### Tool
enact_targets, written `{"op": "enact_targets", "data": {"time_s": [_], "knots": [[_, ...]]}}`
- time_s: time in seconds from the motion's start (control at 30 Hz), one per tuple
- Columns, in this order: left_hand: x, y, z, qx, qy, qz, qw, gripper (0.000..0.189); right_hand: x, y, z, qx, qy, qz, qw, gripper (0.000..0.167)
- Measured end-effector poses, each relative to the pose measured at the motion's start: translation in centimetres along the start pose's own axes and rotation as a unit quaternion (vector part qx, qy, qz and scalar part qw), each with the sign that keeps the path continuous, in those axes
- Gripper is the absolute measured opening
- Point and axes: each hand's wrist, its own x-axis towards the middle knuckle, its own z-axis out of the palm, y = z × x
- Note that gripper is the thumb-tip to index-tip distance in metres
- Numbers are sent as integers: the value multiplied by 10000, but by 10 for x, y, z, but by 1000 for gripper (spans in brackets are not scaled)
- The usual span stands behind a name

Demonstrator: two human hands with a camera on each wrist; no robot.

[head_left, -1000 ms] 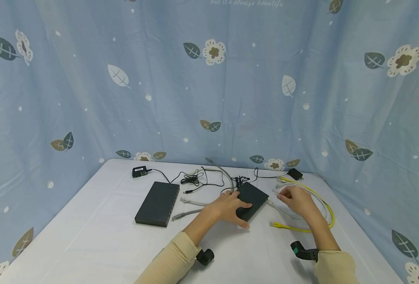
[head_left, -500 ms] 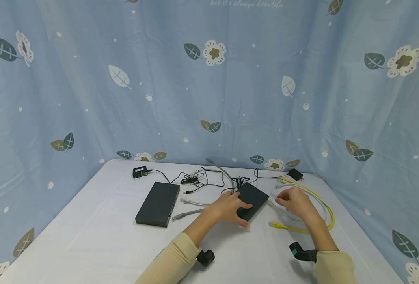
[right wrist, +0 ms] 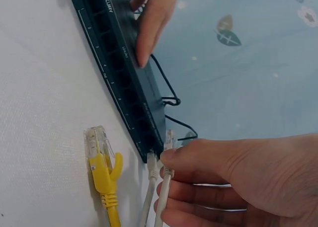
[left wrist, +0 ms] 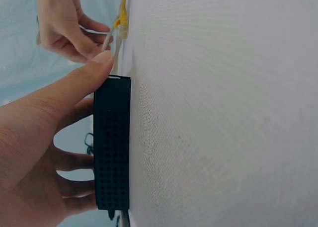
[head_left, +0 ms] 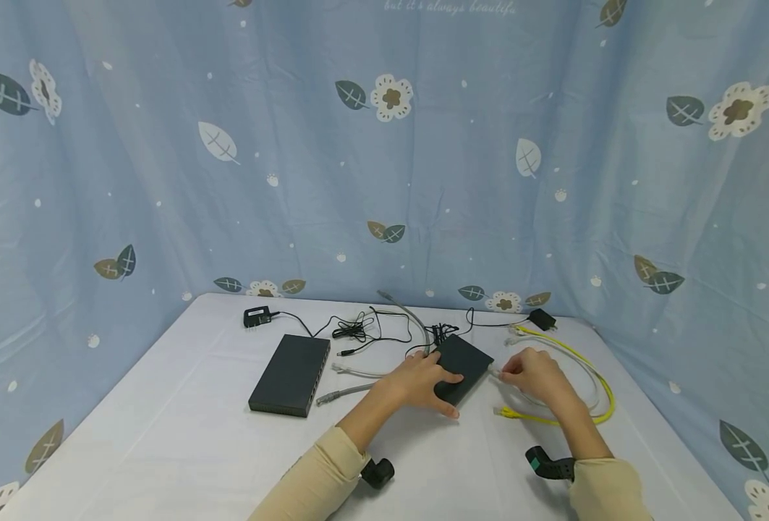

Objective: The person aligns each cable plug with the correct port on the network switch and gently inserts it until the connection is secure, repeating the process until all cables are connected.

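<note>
On the right half of the white table (head_left: 163, 449), two hands work at a black network switch (head_left: 464, 360).
The left hand (head_left: 417, 380) rests on the switch with fingers spread; the right hand (head_left: 535, 375) pinches a white cable (right wrist: 165, 187) between thumb and fingers, its plug near the switch's right corner. A second pale cable (right wrist: 149, 187) meets the end port, a yellow cable (right wrist: 103, 172) lies nearer, and another black box (head_left: 289, 376) sits left.

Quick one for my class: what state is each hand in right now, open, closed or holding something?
Left hand: open, spread on a switch.
Right hand: closed, pinching a white cable.
</note>
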Motion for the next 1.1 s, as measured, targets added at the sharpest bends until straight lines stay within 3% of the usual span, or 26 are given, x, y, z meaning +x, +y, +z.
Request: {"op": "enact_targets", "data": {"time_s": [0.57,1.1], "knots": [[-1,2,-1,-72,-80,-54,9999,71,3,-2,13,-491,104,86,9987,7],[-1,1,1,-198,-49,-89,9998,71,3,-9,19,-584,211,89,9980,7]]}}
